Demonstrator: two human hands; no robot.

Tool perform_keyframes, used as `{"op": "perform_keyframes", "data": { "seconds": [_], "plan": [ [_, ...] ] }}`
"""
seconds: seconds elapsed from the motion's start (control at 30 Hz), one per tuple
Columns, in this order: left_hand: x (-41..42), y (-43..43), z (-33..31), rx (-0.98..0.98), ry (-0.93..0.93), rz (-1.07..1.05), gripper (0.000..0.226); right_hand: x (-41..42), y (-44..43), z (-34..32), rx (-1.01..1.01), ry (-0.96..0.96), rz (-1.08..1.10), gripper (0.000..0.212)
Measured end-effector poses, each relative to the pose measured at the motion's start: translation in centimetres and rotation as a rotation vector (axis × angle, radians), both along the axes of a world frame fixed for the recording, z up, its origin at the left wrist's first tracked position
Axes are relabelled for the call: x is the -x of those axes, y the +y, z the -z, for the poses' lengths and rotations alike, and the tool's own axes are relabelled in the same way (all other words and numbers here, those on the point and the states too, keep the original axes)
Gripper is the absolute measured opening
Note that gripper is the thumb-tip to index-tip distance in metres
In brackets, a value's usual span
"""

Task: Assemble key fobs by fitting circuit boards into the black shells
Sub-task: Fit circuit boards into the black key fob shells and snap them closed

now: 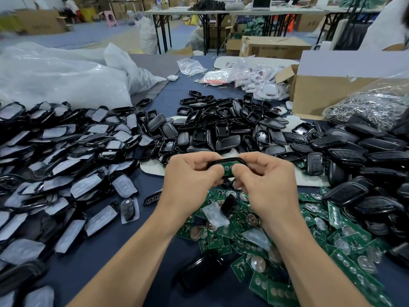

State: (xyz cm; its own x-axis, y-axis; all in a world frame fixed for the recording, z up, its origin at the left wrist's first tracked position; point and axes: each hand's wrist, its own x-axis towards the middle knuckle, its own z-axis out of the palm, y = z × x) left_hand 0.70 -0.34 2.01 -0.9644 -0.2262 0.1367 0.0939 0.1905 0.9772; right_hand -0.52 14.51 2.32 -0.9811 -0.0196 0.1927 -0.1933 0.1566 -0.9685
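Observation:
Both hands hold one black shell point(228, 161) above the table's middle, with a green circuit board point(228, 167) lying inside it. My left hand point(190, 176) grips the shell's left end, thumb on the board. My right hand point(265, 176) grips the right end, its thumb pressing on the board too. Below my hands lies a heap of green circuit boards point(309, 240) with round coin cells. Empty black shells point(221, 129) are piled behind my hands.
Shells with grey button pads point(55, 162) cover the left side. Closed black fobs point(365, 162) are stacked on the right. A single black shell point(201, 273) lies near the front. A cardboard box point(321, 94), plastic bags point(55, 74) and a bag of metal rings point(371, 103) stand behind.

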Motion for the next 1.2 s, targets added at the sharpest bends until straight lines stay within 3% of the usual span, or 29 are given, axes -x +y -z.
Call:
{"op": "perform_keyframes", "data": {
  "seconds": [0.1,0.27,0.3,0.37,0.47,0.57,0.67,0.8,0.87,1.03,1.2],
  "plan": [
    [-0.3,-0.6,0.2,0.338,0.048,0.044,0.025,0.0,0.1,0.0,-0.06,0.053,-0.022,0.042],
    [-0.2,-1.7,-0.3,0.481,0.073,-0.073,0.023,-0.2,-0.7,0.0,-0.063,0.025,0.022,0.029],
    [-0.1,-2.2,-0.5,0.421,0.08,-0.156,0.025,-0.2,-0.9,0.0,-0.081,0.017,0.041,0.025],
    [0.6,-3.9,-0.8,0.102,0.088,-0.361,0.022,0.0,-1.8,-0.1,-0.192,0.0,0.029,0.019],
    [1.5,-7.5,-1.6,-0.446,0.123,-0.628,0.017,0.2,-4.5,-0.3,-0.381,0.002,-0.129,0.019],
    [1.5,-10.6,-2.1,-0.767,0.201,-0.762,0.017,0.7,-8.5,-0.5,-0.566,0.008,-0.284,0.017],
    [1.2,-12.5,-2.6,-0.906,0.318,-0.785,0.015,1.2,-12.8,-0.5,-0.694,0.029,-0.371,0.01],
    [0.6,-13.8,-2.8,-0.895,0.378,-0.845,0.02,0.9,-17.4,-0.4,-0.875,0.093,-0.395,0.024],
    [0.4,-13.9,-2.8,-0.899,0.369,-0.854,0.021,0.6,-18.8,-0.1,-0.976,0.105,-0.375,0.021],
    [0.6,-13.0,-2.6,-0.887,0.299,-0.787,0.014,0.2,-17.1,-0.6,-0.757,0.049,-0.277,0.007],
    [1.4,-8.5,-1.8,-0.6,0.083,-0.49,0.013,0.1,-8.7,-1.3,-0.014,-0.194,-0.239,0.032]
  ]
}}
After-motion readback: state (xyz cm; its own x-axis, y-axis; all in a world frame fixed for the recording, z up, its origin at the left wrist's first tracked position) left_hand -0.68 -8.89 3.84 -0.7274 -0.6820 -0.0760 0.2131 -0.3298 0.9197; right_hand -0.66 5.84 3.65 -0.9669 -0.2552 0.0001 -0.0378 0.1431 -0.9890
